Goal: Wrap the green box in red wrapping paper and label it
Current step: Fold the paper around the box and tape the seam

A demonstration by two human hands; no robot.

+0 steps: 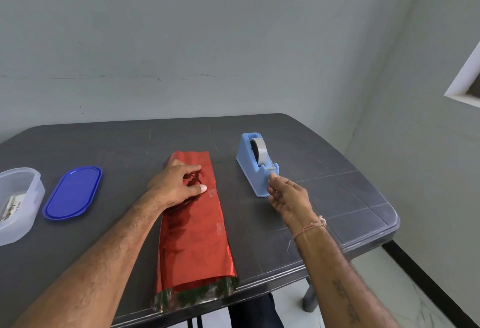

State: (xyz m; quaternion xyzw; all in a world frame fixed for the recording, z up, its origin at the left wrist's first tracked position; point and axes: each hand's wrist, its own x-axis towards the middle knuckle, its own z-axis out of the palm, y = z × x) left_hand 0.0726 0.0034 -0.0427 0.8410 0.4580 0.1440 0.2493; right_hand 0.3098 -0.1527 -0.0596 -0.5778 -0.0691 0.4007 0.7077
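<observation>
Shiny red wrapping paper [194, 234] lies as a long wrapped bundle down the middle of the dark table [337, 197]; the box inside is hidden. Two clear tape pieces hold the seam on its right side. My left hand [179, 184] rests on the far part of the bundle, fingers spread and pressing the paper. My right hand [288, 197] reaches to the blue tape dispenser [259, 164], thumb and forefinger pinching the tape end at its cutter.
A blue oval lid [72, 192] lies left of the bundle. A clear plastic tub [18, 203] with something inside stands at the far left edge. The table's front edge runs close under the bundle's near end. A grey wall stands behind.
</observation>
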